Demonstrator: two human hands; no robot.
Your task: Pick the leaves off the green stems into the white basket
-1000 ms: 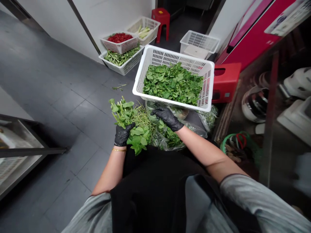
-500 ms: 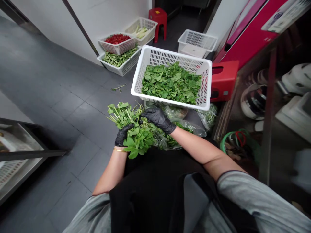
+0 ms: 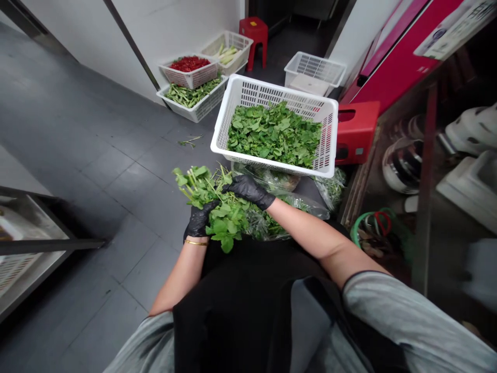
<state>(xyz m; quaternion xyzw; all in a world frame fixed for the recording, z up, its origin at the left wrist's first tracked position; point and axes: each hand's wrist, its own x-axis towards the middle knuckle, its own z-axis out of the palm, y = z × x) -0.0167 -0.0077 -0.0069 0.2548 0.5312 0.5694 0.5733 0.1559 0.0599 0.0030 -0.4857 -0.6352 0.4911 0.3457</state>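
Both my hands wear black gloves. My left hand (image 3: 199,219) is closed round a bunch of leafy greens (image 3: 212,204), stems pointing up and left. My right hand (image 3: 248,190) reaches across and grips the same bunch near its top, fingers curled into the stems. Just beyond the hands stands a white slotted basket (image 3: 330,140) heaped with picked green leaves (image 3: 274,133). Under my right forearm lies a clear plastic bag of more greens (image 3: 279,220).
Stacked white baskets of red chillies (image 3: 188,64), green beans (image 3: 189,95) and pale stalks (image 3: 227,52) stand by the wall. An empty white basket (image 3: 314,70) and red stools (image 3: 357,132) sit behind. A metal shelf (image 3: 39,243) is at left, helmets at right.
My right hand has moved left from the plastic bag onto the bunch in my left hand and closed on its stems. The bunch has tilted slightly.
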